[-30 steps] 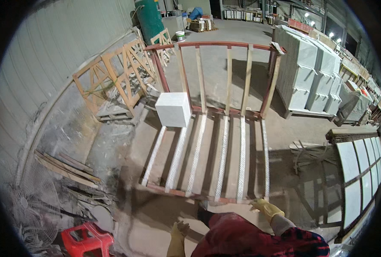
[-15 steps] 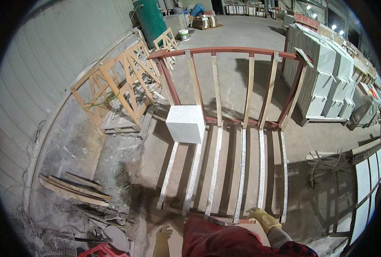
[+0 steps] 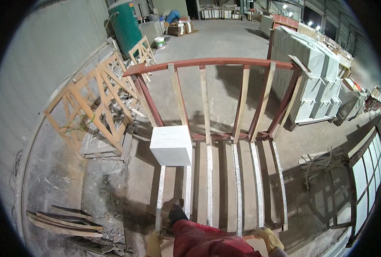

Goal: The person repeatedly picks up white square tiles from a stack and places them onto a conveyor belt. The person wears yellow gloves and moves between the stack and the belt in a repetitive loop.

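Observation:
My right hand (image 3: 270, 239), in a yellow glove, hangs beside the red cloth over my body (image 3: 212, 242). It is near the front edge of a slatted rack, its visible fingers extended around nothing. My left hand (image 3: 153, 245), also in yellow, is low at the left of the body; its fingers are too blurred to make out. Ahead of me, a stack of white slabs (image 3: 170, 147) stands at the left end of the rack, against its upright back. Pale perforated strips (image 3: 209, 184) run along the rack's base. A red beam (image 3: 216, 61) tops its back.
My dark shoe (image 3: 177, 213) is between base rails at the left. Wooden A-frames (image 3: 94, 107) and loose planks (image 3: 64, 225) lie along the left wall. Tall white slab stacks (image 3: 308, 81) stand at the right. A dark rack with white panels (image 3: 364, 188) is at near right.
My view has shifted forward and the slab stack appears lower and nearer. A shoe has come into view between the rails. Both hands are lower in the picture.

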Demonstrator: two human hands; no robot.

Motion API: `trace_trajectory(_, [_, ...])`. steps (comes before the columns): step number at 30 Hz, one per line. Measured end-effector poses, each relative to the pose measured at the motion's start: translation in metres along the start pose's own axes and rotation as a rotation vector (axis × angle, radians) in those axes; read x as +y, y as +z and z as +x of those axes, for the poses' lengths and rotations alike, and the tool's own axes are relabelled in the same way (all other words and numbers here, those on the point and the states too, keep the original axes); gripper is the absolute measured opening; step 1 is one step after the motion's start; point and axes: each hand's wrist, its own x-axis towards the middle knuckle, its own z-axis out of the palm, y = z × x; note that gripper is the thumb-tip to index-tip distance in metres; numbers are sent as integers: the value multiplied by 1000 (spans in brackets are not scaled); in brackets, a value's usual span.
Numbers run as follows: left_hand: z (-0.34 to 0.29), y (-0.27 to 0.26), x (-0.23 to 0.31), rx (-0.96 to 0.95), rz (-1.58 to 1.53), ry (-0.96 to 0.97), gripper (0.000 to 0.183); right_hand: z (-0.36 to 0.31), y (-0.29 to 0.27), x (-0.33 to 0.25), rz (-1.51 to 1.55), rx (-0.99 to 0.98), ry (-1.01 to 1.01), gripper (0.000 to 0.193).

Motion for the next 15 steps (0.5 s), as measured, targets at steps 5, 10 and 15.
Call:
trace_trajectory(5, [129, 62, 144, -266, -9, 168, 46, 40, -11, 52, 55, 369, 252, 50])
trace_trajectory(10, [310, 86, 232, -450, 20, 85, 38, 3, 118, -69, 180, -28, 200, 52])
trace_trajectory(15, [307, 212, 365, -183, 362, 563, 54, -14, 331, -311, -668, 227, 35, 46])
